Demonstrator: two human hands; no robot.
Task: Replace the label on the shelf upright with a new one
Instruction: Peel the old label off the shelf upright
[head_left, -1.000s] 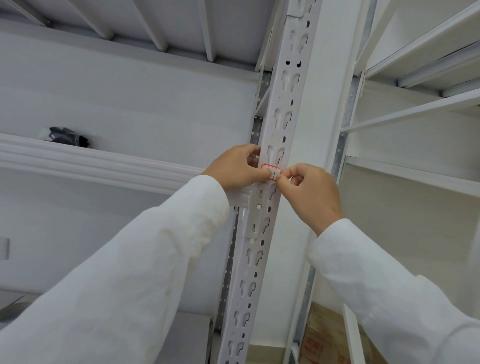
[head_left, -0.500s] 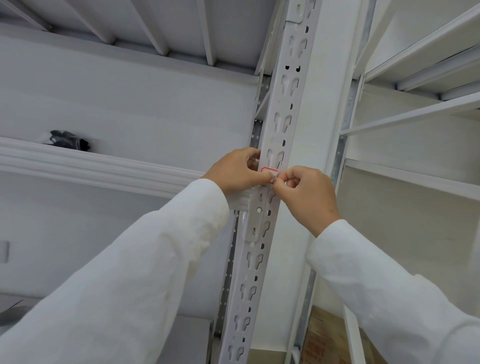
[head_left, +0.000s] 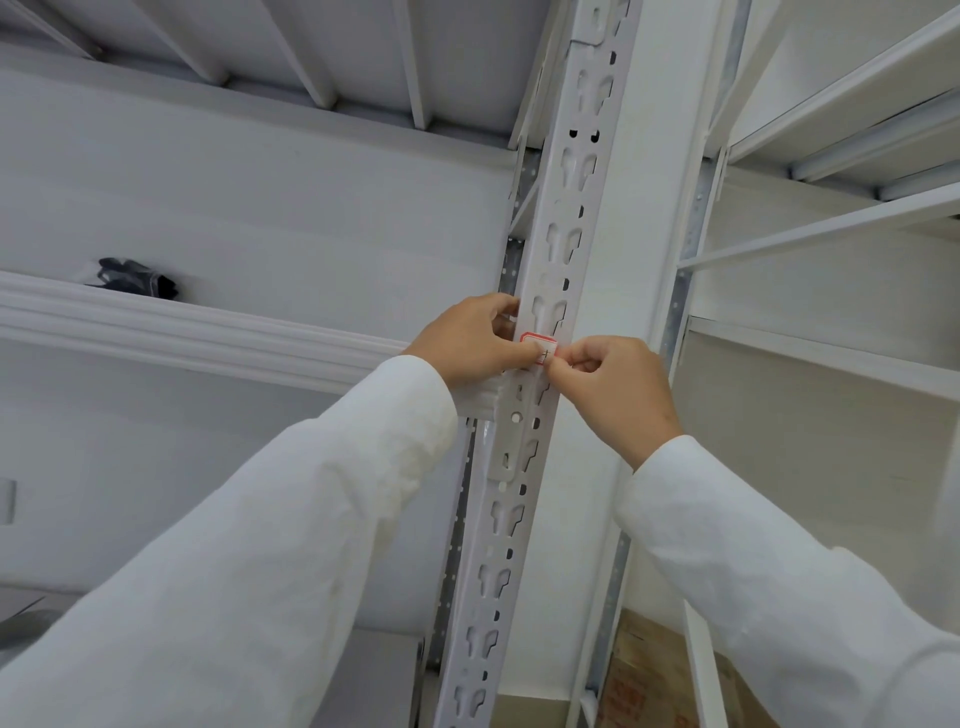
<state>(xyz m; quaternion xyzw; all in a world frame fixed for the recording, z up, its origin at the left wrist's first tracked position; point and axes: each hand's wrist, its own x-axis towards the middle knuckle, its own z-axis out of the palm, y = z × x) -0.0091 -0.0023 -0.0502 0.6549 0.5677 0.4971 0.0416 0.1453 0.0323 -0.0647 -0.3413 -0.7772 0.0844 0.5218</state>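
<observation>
White upright (head_left: 558, 249), label (head_left: 540, 347) crosswise, both hands (head_left: 470, 340) pinching.

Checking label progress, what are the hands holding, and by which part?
Both hands, left and right, pinch the red-bordered label on the upright at its lower edge.

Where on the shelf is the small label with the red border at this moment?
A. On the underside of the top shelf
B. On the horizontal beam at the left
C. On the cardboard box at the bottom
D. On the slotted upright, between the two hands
D: the label lies on the face of the upright, with the left hand touching one side and the right hand touching the other.
</observation>
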